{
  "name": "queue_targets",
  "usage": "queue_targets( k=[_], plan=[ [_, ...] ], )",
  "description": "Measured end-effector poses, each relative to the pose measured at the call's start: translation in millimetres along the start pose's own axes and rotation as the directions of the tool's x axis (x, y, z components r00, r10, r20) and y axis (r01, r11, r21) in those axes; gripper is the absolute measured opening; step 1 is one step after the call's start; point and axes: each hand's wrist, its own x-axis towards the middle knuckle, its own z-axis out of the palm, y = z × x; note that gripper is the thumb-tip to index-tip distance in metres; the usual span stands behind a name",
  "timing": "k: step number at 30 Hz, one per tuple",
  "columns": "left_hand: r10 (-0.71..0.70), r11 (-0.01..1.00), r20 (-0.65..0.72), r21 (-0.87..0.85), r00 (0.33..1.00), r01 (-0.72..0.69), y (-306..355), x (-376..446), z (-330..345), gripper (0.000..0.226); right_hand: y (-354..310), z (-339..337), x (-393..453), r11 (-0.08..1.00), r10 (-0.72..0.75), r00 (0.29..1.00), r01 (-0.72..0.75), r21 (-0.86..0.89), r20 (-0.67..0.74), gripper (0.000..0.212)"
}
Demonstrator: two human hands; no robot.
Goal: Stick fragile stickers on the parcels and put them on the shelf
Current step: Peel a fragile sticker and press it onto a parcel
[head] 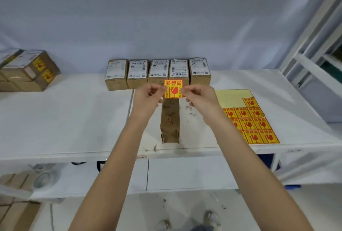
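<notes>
A yellow fragile sticker [173, 89] with red print is stretched in the air between my two hands. My left hand [148, 97] pinches its left edge and my right hand [201, 97] pinches its right edge. Directly under it a long brown parcel [169, 121] lies on the white table, running from the hands toward the front edge. Several brown parcels [158, 73] with white shipping labels stand in a row at the back of the table. The sticker sheet [253, 119], partly used, lies to the right of my right forearm.
Stacked parcels [27, 71] bearing fragile stickers sit at the far left of the table [64, 115]. A white metal shelf frame [314, 49] stands at the right. Cardboard boxes [16, 210] and a tape roll [44, 179] lie lower left, below the table edge.
</notes>
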Motion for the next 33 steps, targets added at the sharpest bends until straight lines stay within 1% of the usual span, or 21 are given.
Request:
queue_targets(
  k=[3,7,10,14,17,20,22,27,33],
  plan=[
    [-0.028,0.999,0.054,0.019,0.998,0.027,-10,4,-9,0.010,2,11,-4,0.999,0.034,0.998,-0.035,-0.017,-0.052,0.014],
    [-0.098,0.995,0.090,0.035,0.991,0.096,-27,2,-12,0.012,15,19,-10,0.987,0.139,0.988,-0.144,-0.068,-0.074,0.002],
    [-0.125,0.991,0.109,0.060,0.986,0.119,-34,0,-11,0.011,22,22,-9,0.978,0.177,0.980,-0.186,-0.095,-0.094,0.011],
    [-0.175,0.982,0.100,0.088,0.979,0.166,-41,5,-8,0.014,25,22,-4,0.974,0.193,0.975,-0.204,-0.102,-0.109,0.013],
    [-0.188,0.977,0.086,0.119,0.978,0.177,-45,9,-6,0.013,27,24,2,0.968,0.213,0.966,-0.229,-0.104,-0.148,0.017],
    [-0.184,0.978,0.059,0.107,0.981,0.177,-49,11,-3,0.012,32,27,5,0.963,0.215,0.962,-0.238,-0.127,-0.168,0.022],
    [-0.176,0.977,0.033,0.130,0.984,0.170,-52,11,-2,0.012,35,26,6,0.962,0.216,0.960,-0.240,-0.130,-0.177,0.023],
    [-0.162,0.975,0.036,0.162,0.986,0.155,-60,15,2,0.020,39,25,6,0.965,0.209,0.961,-0.233,-0.123,-0.181,0.023],
    [-0.149,0.976,0.040,0.167,0.988,0.141,-67,15,1,0.020,46,25,9,0.969,0.137,0.976,-0.168,-0.184,-0.169,0.021]
  ],
)
